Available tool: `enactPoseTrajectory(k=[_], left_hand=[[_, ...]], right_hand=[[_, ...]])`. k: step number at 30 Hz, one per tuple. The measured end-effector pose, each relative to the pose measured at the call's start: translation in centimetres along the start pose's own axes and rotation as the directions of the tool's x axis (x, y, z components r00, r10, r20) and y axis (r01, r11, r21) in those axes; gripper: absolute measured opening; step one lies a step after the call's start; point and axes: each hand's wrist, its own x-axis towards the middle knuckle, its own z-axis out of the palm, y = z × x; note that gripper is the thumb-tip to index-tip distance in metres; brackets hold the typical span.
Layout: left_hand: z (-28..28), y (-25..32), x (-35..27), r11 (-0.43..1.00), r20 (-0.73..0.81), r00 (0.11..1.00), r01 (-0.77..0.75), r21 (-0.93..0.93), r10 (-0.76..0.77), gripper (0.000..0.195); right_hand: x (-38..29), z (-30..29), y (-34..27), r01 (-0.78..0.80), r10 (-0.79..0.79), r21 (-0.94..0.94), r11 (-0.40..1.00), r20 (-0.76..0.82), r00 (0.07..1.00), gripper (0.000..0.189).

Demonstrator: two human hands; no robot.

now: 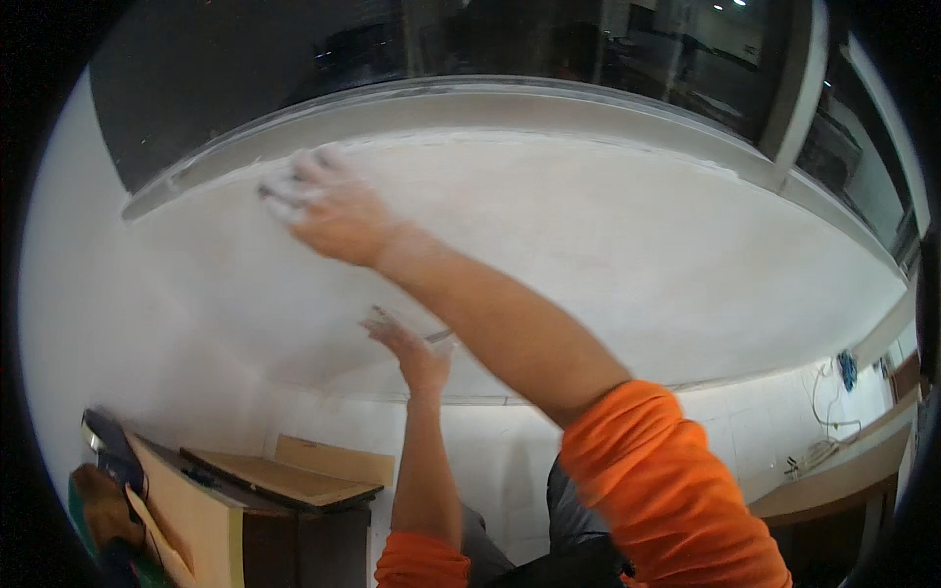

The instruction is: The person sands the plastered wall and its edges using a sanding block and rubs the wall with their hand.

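Note:
My right hand (331, 209), blurred and coated with white powder or paste on the fingers, is at the upper left. It reaches across the white wall (573, 242) just under the window frame (514, 110). Whether something lies under its fingers cannot be made out. Lower down, my left hand (419, 360) is in front of the same wall, its fingers smeared white and pointing left. A thin dark strip (439, 336) shows beside its thumb; blur hides whether the hand holds it. A rough white line runs along the joint between frame and wall.
A wooden cabinet (187, 500) with loose boards (287, 474) on top stands at the lower left, with bags or cloth items (110, 500) beside it. At the right, a cable (820, 448) lies near a pale wooden-edged piece of furniture (838, 485). Dark window glass (500, 44) fills the top.

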Motion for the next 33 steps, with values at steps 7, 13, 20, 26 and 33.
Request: enactPoseTrajectory(k=[7, 13, 20, 26, 33], left_hand=[[-3.3, 4.3, -1.4, 0.995, 0.008, 0.998, 0.057, -0.085, -0.057, 0.147], [-3.9, 4.9, -0.3, 0.984, -0.020, 0.996, 0.087, -0.154, -0.091, 0.148], [-4.4, 3.7, -0.4, 0.992, 0.014, 0.996, 0.092, -0.082, -0.092, 0.135], [-4.5, 9.0, 0.8, 0.981, -0.174, 0.984, -0.008, -0.194, -0.026, 0.096], [-7.3, 17.5, 10.0, 0.951, -0.435, 0.846, -0.290, 0.111, 0.309, 0.081]], right_hand=[[-11.3, -9.4, 6.4, -0.101, 0.100, 0.063, 0.993, 0.018, 0.995, 0.045], [-29.4, -26.6, 16.3, -0.487, 0.479, -0.352, 0.799, -0.116, 0.870, 0.056], [-60.1, -41.0, 1.1, -0.940, 0.978, -0.319, -0.125, -0.197, -0.063, 0.033], [-75.3, -51.3, -33.2, -0.683, 0.929, -0.666, -0.300, -0.040, -0.369, 0.050], [-74.3, -53.2, -47.2, -0.502, 0.688, -0.631, -0.592, -0.070, -0.722, 0.054]])
